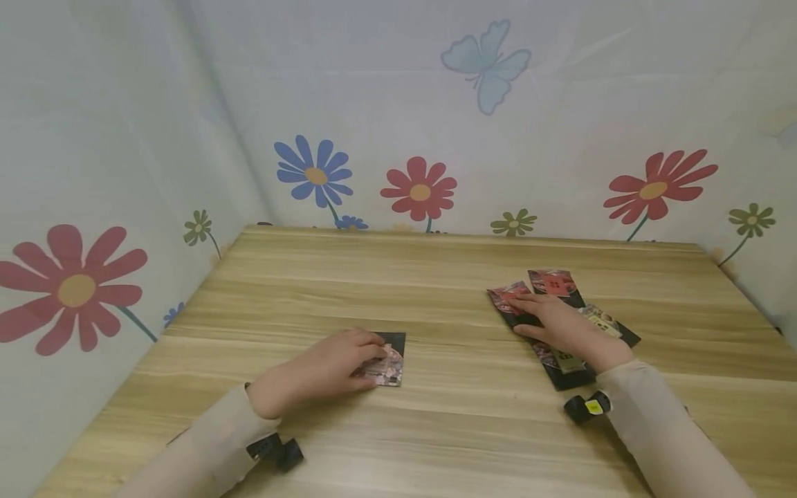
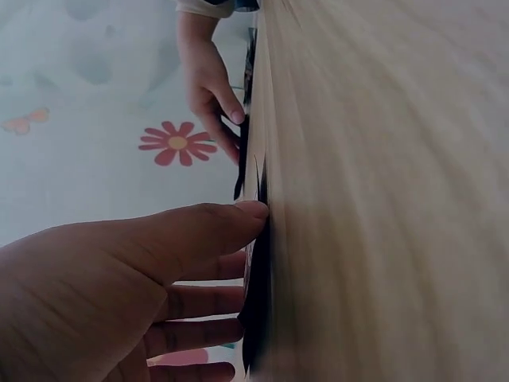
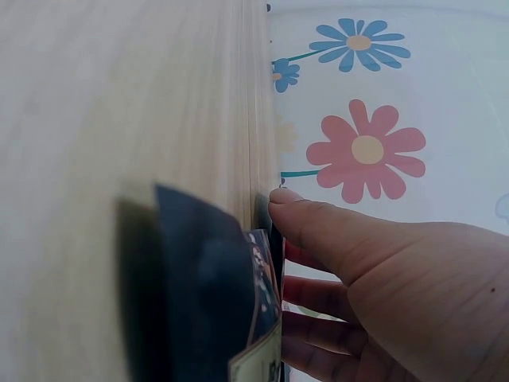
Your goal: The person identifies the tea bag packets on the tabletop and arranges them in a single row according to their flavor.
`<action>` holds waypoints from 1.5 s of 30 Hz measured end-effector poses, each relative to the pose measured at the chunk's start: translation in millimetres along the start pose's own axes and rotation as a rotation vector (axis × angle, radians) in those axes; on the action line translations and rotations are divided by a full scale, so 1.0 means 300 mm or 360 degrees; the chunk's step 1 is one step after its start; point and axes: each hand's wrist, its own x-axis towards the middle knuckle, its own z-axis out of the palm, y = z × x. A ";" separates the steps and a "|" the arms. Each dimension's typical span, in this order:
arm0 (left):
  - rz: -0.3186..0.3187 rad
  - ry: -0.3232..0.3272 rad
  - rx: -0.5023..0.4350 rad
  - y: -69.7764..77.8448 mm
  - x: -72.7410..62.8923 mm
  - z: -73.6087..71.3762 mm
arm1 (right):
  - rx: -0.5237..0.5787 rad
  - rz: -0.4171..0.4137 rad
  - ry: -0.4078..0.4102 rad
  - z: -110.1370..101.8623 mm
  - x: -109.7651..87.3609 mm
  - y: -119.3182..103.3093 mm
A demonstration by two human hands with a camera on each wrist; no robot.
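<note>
Backdrop sheet (image 1: 373,83): pale, creased, printed with red, blue and green flowers and a blue butterfly; meets the far side of the desk.
Desk (image 1: 436,436): light wood grain; its near edge runs out of the head view.
Sleeves: left sleeve (image 1: 205,443) and right sleeve (image 1: 660,415), both pale, both cut off by the frame.
Hands: well apart; the left hand (image 1: 324,366) and right hand (image 1: 560,324) lie over packets with fingers extended, not clenched.
Packet group (image 1: 557,285): on the desk's right side, dark with red and yellow labels, overlapping, partly under the right hand; count and lettering hard to make out.
Raised corner (image 3: 203,270): dark, clear of the desk in the right wrist view; the head view does not show this lift.
Single packet (image 1: 394,360): near desk centre, half hidden by the left hand; the left wrist view shows the thumb at its edge.
</note>
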 end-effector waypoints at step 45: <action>-0.0043 0.0151 -0.0048 0.029 0.046 0.086 | -0.0115 0.0046 -0.0057 -0.014 0.006 -0.049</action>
